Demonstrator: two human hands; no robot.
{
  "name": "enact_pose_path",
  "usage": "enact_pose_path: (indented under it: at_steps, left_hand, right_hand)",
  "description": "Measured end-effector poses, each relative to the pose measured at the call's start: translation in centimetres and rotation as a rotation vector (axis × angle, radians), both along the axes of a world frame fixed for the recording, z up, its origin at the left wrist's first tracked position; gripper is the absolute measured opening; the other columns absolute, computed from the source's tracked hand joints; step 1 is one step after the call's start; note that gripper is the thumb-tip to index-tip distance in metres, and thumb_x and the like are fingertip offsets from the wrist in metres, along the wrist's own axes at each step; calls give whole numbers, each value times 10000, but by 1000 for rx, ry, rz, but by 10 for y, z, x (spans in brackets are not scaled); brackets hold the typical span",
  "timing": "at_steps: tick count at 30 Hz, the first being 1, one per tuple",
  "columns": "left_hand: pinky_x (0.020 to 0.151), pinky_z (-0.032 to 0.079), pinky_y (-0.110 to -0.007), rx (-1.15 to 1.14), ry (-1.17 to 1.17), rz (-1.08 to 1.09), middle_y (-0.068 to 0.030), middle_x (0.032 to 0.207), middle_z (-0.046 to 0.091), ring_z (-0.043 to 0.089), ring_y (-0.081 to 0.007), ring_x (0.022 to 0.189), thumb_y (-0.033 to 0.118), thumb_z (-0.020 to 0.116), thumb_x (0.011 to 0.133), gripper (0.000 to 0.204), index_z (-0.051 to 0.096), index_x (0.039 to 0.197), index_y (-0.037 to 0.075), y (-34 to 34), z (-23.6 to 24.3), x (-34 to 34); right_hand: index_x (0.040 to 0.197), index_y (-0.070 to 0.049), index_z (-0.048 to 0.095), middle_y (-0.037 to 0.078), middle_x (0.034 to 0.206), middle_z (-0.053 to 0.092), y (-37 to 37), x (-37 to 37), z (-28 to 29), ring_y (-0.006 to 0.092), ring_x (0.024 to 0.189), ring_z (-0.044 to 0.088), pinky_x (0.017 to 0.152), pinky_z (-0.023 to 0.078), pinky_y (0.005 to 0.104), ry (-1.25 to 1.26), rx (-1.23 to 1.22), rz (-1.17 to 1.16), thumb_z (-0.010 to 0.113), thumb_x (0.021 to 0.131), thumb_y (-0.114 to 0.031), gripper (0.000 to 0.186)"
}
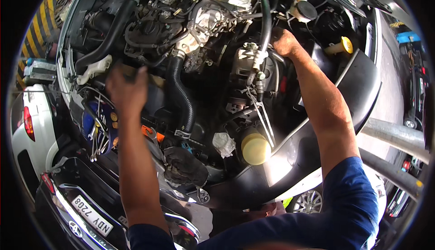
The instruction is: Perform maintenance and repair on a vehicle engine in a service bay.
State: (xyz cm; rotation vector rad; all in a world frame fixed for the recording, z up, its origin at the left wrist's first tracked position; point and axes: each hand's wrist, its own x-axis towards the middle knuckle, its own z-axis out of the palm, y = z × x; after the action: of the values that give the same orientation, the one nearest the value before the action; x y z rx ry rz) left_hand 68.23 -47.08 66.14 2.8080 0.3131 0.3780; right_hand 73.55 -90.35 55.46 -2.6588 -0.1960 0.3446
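Over the left side of an open engine bay, my left hand [127, 89] is blurred by motion, with its thumb apart from the fingers and nothing visible in it. A white plastic piece [96, 70] and a thick black hose [108, 37] are nearest to it. My right hand [285, 44] reaches deep into the bay with curled fingers, beside a silver metal housing [244, 64] and a dark pipe [265, 19]. Its fingertips, and whatever they grip, are hidden. Between my arms a ribbed black hose [176, 80] runs down from the engine [154, 30].
Wrenches [96, 137] lie in a blue tray [111, 114] near my left forearm. Along the front sit a dark rag [186, 166], a crumpled white wad [224, 144] and a round cream-coloured container [256, 149]. A yellow cap [346, 45] stands right of my right arm.
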Motion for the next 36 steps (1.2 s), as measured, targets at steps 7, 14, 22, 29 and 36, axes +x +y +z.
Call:
enact_pose_path:
  at_steps: [7,14,22,29,36]
  left_hand:
    - [1137,136,-641,298,334,-29,-210,1578,168,140,-426,1460,594,698,773,981,248,1515,137,-77,-83,49]
    - [1127,171,-649,300,430,-24,-199,1585,169,165,-408,1461,425,661,849,831,253,1522,159,-91,-89,62]
    - [1113,193,-660,310,425,-49,-205,1575,192,209,-416,1446,414,658,852,792,290,1503,151,-99,-85,64]
    - [1106,197,-667,312,408,-60,-209,1569,199,231,-419,1435,416,658,851,779,308,1493,149,-99,-88,63]
    - [1104,198,-658,325,329,-94,-213,1557,231,271,-412,1421,489,650,848,790,330,1477,134,-98,-92,67]
  right_hand:
    - [1267,34,568,194,1106,673,33,71,-60,260,1012,653,899,524,373,157,251,61,677,822,-349,598]
    - [1268,-83,593,104,952,715,32,133,-108,200,875,658,824,513,378,734,90,-275,688,824,-487,607]
    - [1138,-75,661,107,892,696,20,164,-157,217,787,653,736,517,382,648,-84,-98,604,858,-608,605]
    - [974,-48,645,84,640,602,10,168,-174,204,542,538,526,445,385,496,-31,-81,572,879,-593,559]
    - [1236,-154,615,93,727,612,-12,179,-173,176,651,543,637,467,378,583,-115,31,482,958,-572,519]
